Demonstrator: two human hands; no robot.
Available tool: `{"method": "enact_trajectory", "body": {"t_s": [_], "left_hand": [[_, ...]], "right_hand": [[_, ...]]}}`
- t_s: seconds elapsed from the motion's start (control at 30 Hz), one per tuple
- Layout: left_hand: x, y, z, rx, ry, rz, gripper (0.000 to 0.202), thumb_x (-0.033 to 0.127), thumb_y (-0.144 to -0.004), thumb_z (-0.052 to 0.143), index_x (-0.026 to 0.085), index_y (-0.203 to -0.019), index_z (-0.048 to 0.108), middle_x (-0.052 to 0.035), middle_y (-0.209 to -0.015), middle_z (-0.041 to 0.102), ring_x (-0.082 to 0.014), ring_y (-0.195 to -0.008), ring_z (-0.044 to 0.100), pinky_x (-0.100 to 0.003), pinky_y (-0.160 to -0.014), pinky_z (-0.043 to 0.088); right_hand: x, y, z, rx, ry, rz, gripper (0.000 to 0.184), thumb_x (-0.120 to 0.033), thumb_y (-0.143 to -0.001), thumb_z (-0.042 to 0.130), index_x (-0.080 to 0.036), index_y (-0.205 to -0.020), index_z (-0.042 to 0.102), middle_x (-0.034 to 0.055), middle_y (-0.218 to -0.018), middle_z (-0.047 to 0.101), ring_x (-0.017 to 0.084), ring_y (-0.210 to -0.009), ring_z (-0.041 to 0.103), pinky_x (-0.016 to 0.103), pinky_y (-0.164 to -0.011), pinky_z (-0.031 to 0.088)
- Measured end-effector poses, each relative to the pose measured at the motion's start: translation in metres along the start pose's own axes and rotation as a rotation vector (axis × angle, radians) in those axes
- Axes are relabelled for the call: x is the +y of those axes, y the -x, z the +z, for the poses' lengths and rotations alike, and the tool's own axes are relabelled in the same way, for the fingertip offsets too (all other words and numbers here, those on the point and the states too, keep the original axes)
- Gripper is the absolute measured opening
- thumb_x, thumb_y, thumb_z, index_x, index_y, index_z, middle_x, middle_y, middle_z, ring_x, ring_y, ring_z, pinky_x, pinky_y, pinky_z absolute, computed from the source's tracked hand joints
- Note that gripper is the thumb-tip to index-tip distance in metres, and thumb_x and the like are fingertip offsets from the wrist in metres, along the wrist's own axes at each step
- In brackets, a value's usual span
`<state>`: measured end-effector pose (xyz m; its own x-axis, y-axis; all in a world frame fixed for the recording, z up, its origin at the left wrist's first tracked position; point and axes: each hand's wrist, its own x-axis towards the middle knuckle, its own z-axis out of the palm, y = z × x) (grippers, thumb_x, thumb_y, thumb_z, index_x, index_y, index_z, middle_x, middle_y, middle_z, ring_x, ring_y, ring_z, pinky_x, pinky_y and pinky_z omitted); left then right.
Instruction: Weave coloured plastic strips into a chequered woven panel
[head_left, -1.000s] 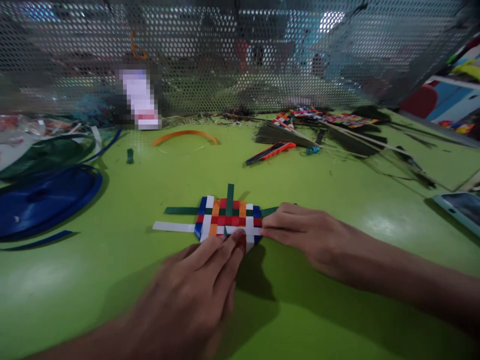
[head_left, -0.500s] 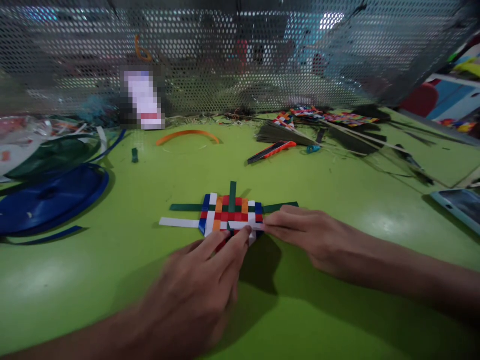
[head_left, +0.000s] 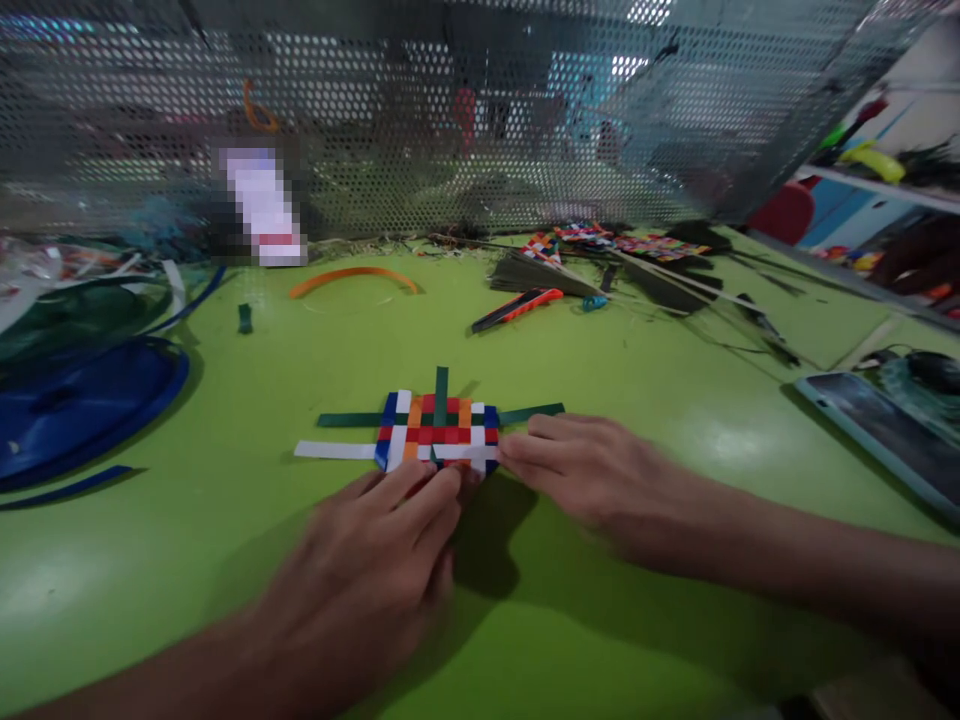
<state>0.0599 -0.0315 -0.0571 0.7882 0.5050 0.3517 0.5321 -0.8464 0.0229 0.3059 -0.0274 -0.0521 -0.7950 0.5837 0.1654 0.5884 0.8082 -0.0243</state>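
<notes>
A small woven mat [head_left: 442, 434] of red, white, orange, blue and green ribbon strips sits in front of me on the green table. My left hand [head_left: 375, 560] grips its near edge, fingertips on top and the thumb hidden below. To the right, my right hand [head_left: 589, 470] pinches the end of a white strip [head_left: 471, 453] that lies across the mat. Loose ends stick out: a white one [head_left: 334, 450] and a green one [head_left: 349, 420] on the left, a green one [head_left: 441, 390] at the top, another green one [head_left: 532, 413] on the right.
A utility knife [head_left: 517, 310] and a curved orange strip [head_left: 352, 278] lie beyond the mat. Blue ribbon coils [head_left: 90, 410] are at left, a phone [head_left: 885, 435] at right. Finished-looking woven pieces [head_left: 660, 246] and dark strips lie before a perforated metal panel [head_left: 420, 130].
The whole view has shifted a little to the right. My left fingertips have drawn back from the white strip toward the mat's near edge; my right hand keeps its pinch.
</notes>
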Motion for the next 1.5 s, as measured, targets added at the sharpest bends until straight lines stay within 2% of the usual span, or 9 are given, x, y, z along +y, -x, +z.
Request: {"method": "enact_trajectory", "body": {"t_s": [0.23,0.4,0.6,0.8,1.0,1.23,1.33,1.43,1.5], "left_hand": [[-0.001,0.002,0.0,-0.06,-0.03,0.027,0.031,0.017,-0.089,0.048,0.011,-0.116,0.063,-0.0103,-0.103,0.07,-0.0267,-0.091,0.062,-0.043,-0.078,0.051],[-0.001,0.004,-0.005,-0.149,0.004,0.008,0.029,0.028,-0.092,0.052,0.015,-0.116,0.062,-0.0078,-0.106,0.068,-0.026,-0.098,0.06,-0.042,-0.087,0.047],[-0.002,0.007,-0.003,-0.118,-0.018,0.02,0.038,0.035,-0.093,0.053,0.011,-0.121,0.062,-0.011,-0.118,0.069,-0.0275,-0.104,0.06,-0.044,-0.091,0.046],[0.001,0.006,-0.001,-0.109,-0.018,-0.001,0.036,0.033,-0.091,0.055,0.012,-0.119,0.062,-0.0103,-0.115,0.07,-0.0271,-0.102,0.061,-0.043,-0.09,0.048],[0.001,0.005,0.001,-0.109,0.005,-0.017,0.038,0.033,-0.088,0.057,0.012,-0.119,0.061,-0.0111,-0.114,0.07,-0.0283,-0.101,0.061,-0.045,-0.088,0.05],[0.0,0.008,0.003,-0.087,0.0,-0.021,0.043,0.037,-0.09,0.057,0.009,-0.122,0.063,-0.0109,-0.116,0.07,-0.0299,-0.106,0.06,-0.046,-0.089,0.048],[0.0,0.008,0.005,-0.097,0.019,-0.03,0.046,0.038,-0.089,0.059,0.009,-0.124,0.063,-0.0104,-0.113,0.07,-0.0296,-0.105,0.059,-0.046,-0.091,0.047],[0.0,0.008,0.005,-0.104,0.026,-0.044,0.05,0.038,-0.089,0.059,0.008,-0.129,0.061,-0.0108,-0.115,0.07,-0.0299,-0.105,0.059,-0.047,-0.092,0.046],[0.001,0.007,0.004,-0.119,0.038,-0.06,0.051,0.036,-0.089,0.059,0.008,-0.131,0.059,-0.0108,-0.119,0.069,-0.0297,-0.106,0.059,-0.047,-0.092,0.046]], "right_hand": [[0.013,0.004,0.006,0.011,-0.213,0.038,0.043,-0.001,-0.093,0.043,-0.015,-0.129,0.061,0.0096,-0.127,0.066,0.021,-0.102,0.063,0.037,-0.088,0.055],[0.014,0.003,0.005,0.026,-0.199,0.045,0.047,0.001,-0.09,0.044,-0.013,-0.131,0.061,0.013,-0.128,0.066,0.023,-0.108,0.063,0.041,-0.093,0.055],[0.02,-0.005,-0.013,-0.002,-0.428,0.128,0.04,-0.003,-0.093,0.044,-0.018,-0.119,0.071,0.0094,-0.117,0.07,0.018,-0.104,0.067,0.033,-0.094,0.055],[0.019,-0.003,0.002,0.048,-0.362,0.075,0.05,0.002,-0.091,0.041,-0.018,-0.128,0.066,0.0097,-0.124,0.067,0.019,-0.111,0.063,0.037,-0.099,0.052],[0.018,-0.002,0.012,0.036,-0.268,0.021,0.057,0.006,-0.085,0.04,-0.018,-0.13,0.065,0.0109,-0.12,0.066,0.022,-0.103,0.057,0.039,-0.091,0.056],[0.032,-0.004,0.007,-0.02,-0.316,0.081,0.062,0.01,-0.081,0.042,-0.027,-0.118,0.074,0.0085,-0.129,0.062,0.021,-0.122,0.054,0.044,-0.106,0.045],[0.038,-0.018,-0.007,-0.102,-0.426,0.111,0.037,-0.003,-0.089,0.054,-0.023,-0.11,0.076,0.0092,-0.118,0.066,0.021,-0.109,0.061,0.038,-0.099,0.048],[0.05,-0.04,-0.015,-0.157,-0.577,0.187,0.01,-0.022,-0.084,0.072,-0.016,-0.092,0.075,0.0056,-0.094,0.069,0.017,-0.084,0.063,0.027,-0.077,0.049],[0.06,-0.055,-0.014,-0.272,-0.641,0.272,0.014,-0.026,-0.078,0.078,-0.014,-0.08,0.071,0.0018,-0.08,0.067,0.014,-0.071,0.059,0.024,-0.063,0.044]]}}
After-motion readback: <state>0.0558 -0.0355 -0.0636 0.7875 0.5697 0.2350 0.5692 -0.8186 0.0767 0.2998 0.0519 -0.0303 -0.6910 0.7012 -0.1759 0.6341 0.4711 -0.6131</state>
